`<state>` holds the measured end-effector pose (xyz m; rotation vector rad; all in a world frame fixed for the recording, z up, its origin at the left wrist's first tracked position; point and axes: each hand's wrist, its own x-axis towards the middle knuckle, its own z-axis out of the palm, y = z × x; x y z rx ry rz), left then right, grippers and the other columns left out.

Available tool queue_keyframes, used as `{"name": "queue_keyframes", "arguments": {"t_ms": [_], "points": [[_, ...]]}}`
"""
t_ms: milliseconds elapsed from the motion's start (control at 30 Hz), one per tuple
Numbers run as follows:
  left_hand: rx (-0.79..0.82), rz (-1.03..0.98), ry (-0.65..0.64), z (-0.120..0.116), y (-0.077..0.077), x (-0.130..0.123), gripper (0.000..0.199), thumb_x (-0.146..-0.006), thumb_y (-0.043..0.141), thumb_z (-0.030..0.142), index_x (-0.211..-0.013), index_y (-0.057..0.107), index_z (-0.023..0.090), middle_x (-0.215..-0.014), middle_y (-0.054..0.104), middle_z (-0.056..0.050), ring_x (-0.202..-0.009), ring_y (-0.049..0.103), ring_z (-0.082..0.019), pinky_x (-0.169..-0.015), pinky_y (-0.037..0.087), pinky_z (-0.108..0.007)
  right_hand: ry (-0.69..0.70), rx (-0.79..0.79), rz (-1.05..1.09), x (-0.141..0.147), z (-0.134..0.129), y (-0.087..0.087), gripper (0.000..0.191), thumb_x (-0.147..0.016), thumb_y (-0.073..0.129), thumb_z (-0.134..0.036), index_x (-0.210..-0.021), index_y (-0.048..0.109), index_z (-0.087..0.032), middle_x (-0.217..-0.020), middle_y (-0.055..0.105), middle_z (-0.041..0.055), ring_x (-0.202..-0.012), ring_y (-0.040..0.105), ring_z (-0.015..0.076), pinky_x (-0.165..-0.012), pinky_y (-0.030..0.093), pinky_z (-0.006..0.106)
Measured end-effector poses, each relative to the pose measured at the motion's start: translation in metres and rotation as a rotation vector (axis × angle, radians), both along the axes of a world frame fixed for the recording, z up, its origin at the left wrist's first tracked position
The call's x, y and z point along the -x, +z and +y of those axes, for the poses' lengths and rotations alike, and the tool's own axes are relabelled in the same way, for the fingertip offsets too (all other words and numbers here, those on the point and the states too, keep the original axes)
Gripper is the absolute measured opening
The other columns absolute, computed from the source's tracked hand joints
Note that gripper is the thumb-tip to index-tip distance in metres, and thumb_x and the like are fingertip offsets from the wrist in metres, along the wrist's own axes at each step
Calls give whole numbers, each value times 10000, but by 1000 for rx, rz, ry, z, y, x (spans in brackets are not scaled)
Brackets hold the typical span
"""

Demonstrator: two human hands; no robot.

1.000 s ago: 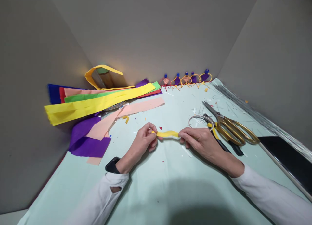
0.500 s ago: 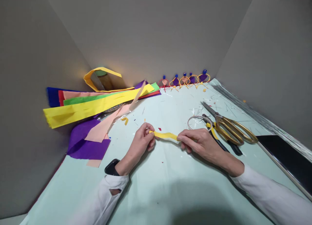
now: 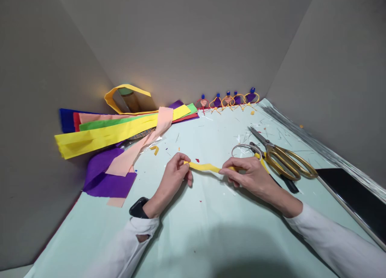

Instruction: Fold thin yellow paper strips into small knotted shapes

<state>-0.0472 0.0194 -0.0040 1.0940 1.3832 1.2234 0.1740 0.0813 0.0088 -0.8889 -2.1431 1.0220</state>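
Note:
A narrow yellow paper strip stretches between my two hands, a little above the pale table cover. My left hand, with a black watch on its wrist, pinches the strip's left end between thumb and fingers. At the other end my right hand grips the strip with thumb and index finger; part of that end is hidden by the fingers. Just beyond my right hand lie a ring of white tape or wire, black-and-yellow pliers and large gold-handled scissors.
Colored strips and a purple sheet are heaped at left. Several small looped figures lean along the back wall. A bundle of thin wires runs down the right edge, beside a black tablet. Scraps litter the cover.
My right hand has shifted its hold slightly along the yellow strip, fingers a bit more extended. At the heap, the raised end of the peach strip has flopped down over the yellow one.

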Motion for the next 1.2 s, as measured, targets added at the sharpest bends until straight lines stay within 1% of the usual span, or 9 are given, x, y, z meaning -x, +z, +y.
{"name": "queue_keyframes", "arguments": {"t_ms": [133,200,300,467,633,800,967,1067,1200], "points": [[-28,52,18,0,-1,1,75,-851,507,237,-901,469,197,-502,583,65,-426,565,-122,-487,452,-235,-65,-89,-44,-1,1,1,305,-847,647,-397,-644,670,-171,-449,535,-40,-410,443,82,-481,317,237],[-41,66,34,1,-1,1,74,-854,505,236,-906,472,196,-506,587,64,-434,576,-125,-500,455,-239,-83,-105,-47,-1,1,1,336,-847,638,-408,-607,649,-173,-445,523,-38,-418,427,82,-490,307,243],[-61,70,79,1,-1,2,69,-851,503,231,-900,472,193,-507,586,63,-438,580,-119,-498,433,-223,-84,-85,-47,-1,1,2,344,-857,609,-404,-600,632,-178,-446,519,-37,-421,426,86,-494,310,245],[-87,54,168,2,-1,6,100,-836,521,234,-916,476,196,-503,558,77,-423,549,-108,-484,416,-213,-45,-46,-59,-2,3,4,300,-886,562,-376,-677,652,-181,-474,543,-30,-440,482,104,-502,352,245],[-108,80,253,4,-1,12,131,-822,545,249,-924,478,199,-506,551,79,-414,534,-106,-472,410,-212,-82,-24,-37,-5,8,8,297,-867,587,-396,-663,631,-184,-485,546,-32,-426,492,105,-493,377,242],[-114,78,243,4,-2,12,159,-812,555,262,-941,486,199,-506,559,75,-412,537,-114,-471,414,-218,-123,-61,-16,-11,12,14,327,-851,609,-413,-618,605,-183,-502,549,-31,-434,463,97,-476,354,236],[-124,87,239,3,-2,14,131,-788,550,239,-904,505,198,-495,556,70,-417,543,-123,-464,402,-215,-72,-61,-6,-10,8,22,350,-856,615,-420,-600,602,-182,-487,538,-35,-452,465,96,-497,370,227],[-133,100,243,2,-2,15,82,-752,547,193,-832,530,195,-471,537,69,-405,517,-114,-461,388,-209,-43,-28,24,-9,6,25,301,-876,593,-383,-652,624,-183,-530,581,-27,-482,516,105,-524,401,225],[-127,78,277,3,-3,16,101,-683,521,125,-752,526,198,-442,479,86,-362,423,-83,-406,305,-190,-29,38,81,-10,6,24,251,-902,560,-359,-748,646,-182,-630,648,-1,-531,580,122,-527,423,227]]}}
